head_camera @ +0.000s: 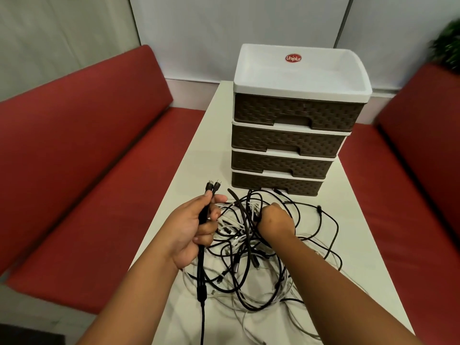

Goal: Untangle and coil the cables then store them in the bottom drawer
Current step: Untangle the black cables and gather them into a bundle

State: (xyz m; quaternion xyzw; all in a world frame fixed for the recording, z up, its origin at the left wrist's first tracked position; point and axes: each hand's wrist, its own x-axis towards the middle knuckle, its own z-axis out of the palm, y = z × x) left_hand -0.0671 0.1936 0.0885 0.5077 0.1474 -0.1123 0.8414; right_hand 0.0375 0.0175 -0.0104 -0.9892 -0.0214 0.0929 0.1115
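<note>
Red benches [82, 135] flank narrow white tabletop [353, 220] | tangled cables [249, 247] spread nearly edge to edge before shut bottom drawer [273, 184] | left hand [196, 227] grips black cable [202, 265] | right hand [275, 217] clenched in tangle.

- Our two forearms enter from the lower edge, bare to the frame's bottom; no sleeve reaches them
- Our left hand [196, 229] and right hand [275, 217] are bare
</note>
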